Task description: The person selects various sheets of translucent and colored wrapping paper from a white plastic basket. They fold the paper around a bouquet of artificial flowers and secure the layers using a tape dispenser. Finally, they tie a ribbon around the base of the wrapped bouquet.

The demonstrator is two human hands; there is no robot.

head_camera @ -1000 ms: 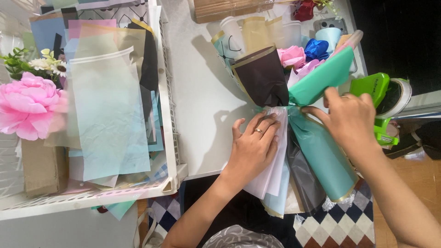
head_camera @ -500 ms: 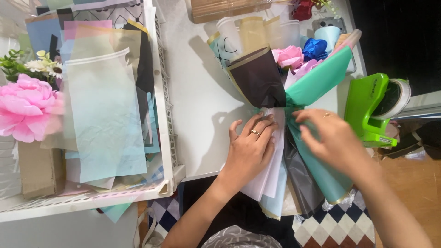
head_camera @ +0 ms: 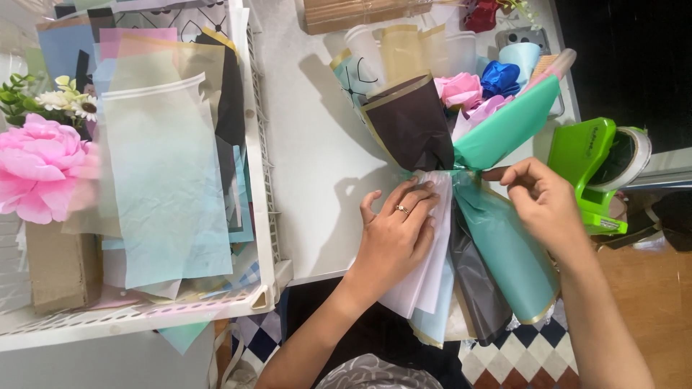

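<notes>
A bouquet (head_camera: 432, 137) lies on the white table (head_camera: 317, 180), wrapped in black, teal, white and grey paper, with pink and blue flowers at its top. My left hand (head_camera: 393, 234), a ring on one finger, presses down on the white paper (head_camera: 429, 281) just below the gathered neck. My right hand (head_camera: 544, 205) is on the right side, with fingertips pinched at the neck where the teal sheet (head_camera: 504, 252) meets it. What is between those fingertips is too small to tell.
A green tape dispenser (head_camera: 587, 169) stands right of my right hand. A white wire tray (head_camera: 263, 216) on the left holds several pastel wrapping sheets. A large pink flower (head_camera: 40, 173) sits at the far left. The table's front edge is by my wrists.
My right hand swung left from the tape dispenser across the bouquet's neck, then drew back to the right, fingertips still at the neck. My left hand stayed on the white paper.
</notes>
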